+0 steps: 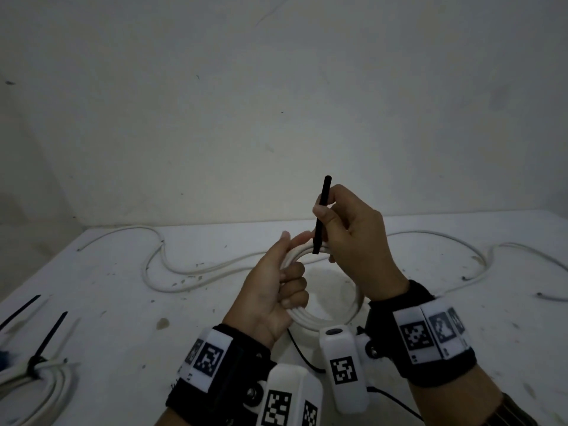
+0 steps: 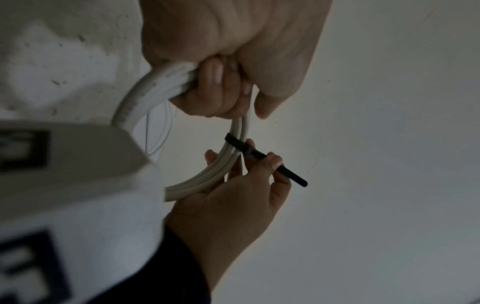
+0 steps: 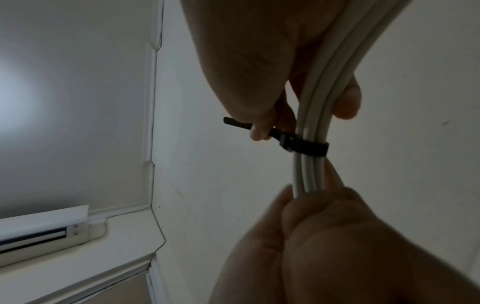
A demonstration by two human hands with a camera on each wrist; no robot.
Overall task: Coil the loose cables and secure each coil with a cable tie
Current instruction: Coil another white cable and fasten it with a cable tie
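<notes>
1. White cable coil: round loops of smooth, pale plastic-sheathed cable, held in the air above the table. You hold it between both hands. This coil is the landmark for every entry below.

2. Your left hand: on the coil's left side, fingers curled round the bundled strands, thumb stretched along the top toward the tie. The left wrist view shows several strands gathered in the fist.

3. Black cable tie: a thin, flat, matt plastic strap, looped round the coil's far arc. The right wrist view shows the band cinched across three or four parallel strands, its small square head on one side. The free tail rises straight and nearly upright from the coil.

4. Your right hand: on the coil's right side, thumb and forefinger pinching the tie's tail just above the coil; the other fingers lie behind the strands.

5. Loose white cable: uncoiled, snaking in soft bends over the table behind the coil, to its left.

6. Another loose cable: same material, behind the coil to its right.

7. Finished coil: well to the landmark coil's left, lying flat, bound by a black tie with its tail sticking up.

8. Table: white, flat, scuffed and speckled with dark marks.
</notes>
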